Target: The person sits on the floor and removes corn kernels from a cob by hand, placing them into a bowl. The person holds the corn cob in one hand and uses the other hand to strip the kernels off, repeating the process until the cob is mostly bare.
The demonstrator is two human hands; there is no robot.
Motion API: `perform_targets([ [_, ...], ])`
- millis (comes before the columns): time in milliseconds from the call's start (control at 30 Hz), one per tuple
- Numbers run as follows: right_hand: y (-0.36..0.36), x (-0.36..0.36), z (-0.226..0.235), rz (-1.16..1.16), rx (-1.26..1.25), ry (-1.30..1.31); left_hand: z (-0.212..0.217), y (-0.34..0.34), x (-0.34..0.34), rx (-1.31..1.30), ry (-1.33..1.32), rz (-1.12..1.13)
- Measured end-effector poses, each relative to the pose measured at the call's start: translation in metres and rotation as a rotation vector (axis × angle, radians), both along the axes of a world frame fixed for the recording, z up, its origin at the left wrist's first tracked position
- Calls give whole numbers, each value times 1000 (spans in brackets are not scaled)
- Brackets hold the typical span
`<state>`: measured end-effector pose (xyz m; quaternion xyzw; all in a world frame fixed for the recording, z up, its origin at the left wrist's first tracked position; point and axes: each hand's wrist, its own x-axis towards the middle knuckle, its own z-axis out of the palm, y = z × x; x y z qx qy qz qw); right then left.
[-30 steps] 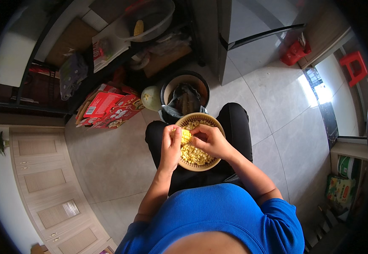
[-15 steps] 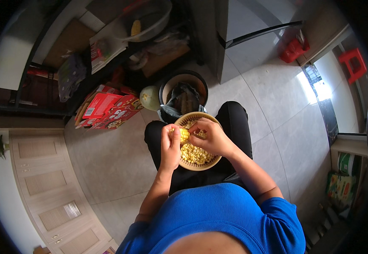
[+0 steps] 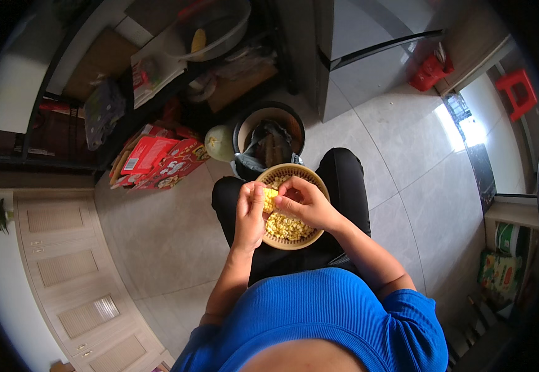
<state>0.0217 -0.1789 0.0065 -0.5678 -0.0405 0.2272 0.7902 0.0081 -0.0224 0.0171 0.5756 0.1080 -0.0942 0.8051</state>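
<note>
A yellow corn cob is gripped by my left hand, its fingers wrapped round it. From the right, my right hand presses thumb and curled fingers against the cob's kernels. Whether loose kernels sit inside those fingers is hidden. Both hands are above a round tan basket with slotted sides, which rests on my lap between my black-trousered legs. Loose pale-yellow corn kernels cover its bottom.
Just beyond the basket stands a bin with a dark liner. Beside it are a pale green melon and red cardboard boxes. Another cob lies in a clear tub on the shelf. A grey fridge stands at the back.
The cob has turned slightly in my left hand. My right thumb has shifted onto its near side, with the fingers drawn up a little. The basket stays in about the same place.
</note>
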Motion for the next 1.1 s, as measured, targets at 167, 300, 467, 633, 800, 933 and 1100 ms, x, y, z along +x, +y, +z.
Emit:
perform_targets([
  [167,4,-3,-5,-54,-108,-113,-1,-2,0,-34,-12,23],
  [300,10,-7,-12,-137,-161,-146,0,-2,1,-52,32,38],
  [467,8,-6,-2,-154,-112,-151,3,-3,5,35,86,81],
  [633,1,-5,10,-95,-299,-331,0,-3,8,143,104,98],
  [800,1,-2,3,-162,-367,-437,-4,-3,8,167,130,98],
  [933,0,-3,14,-175,-412,-545,-3,-1,9,161,132,91],
  [1100,3,-6,18,-194,-513,-721,0,-5,8,398,38,91],
])
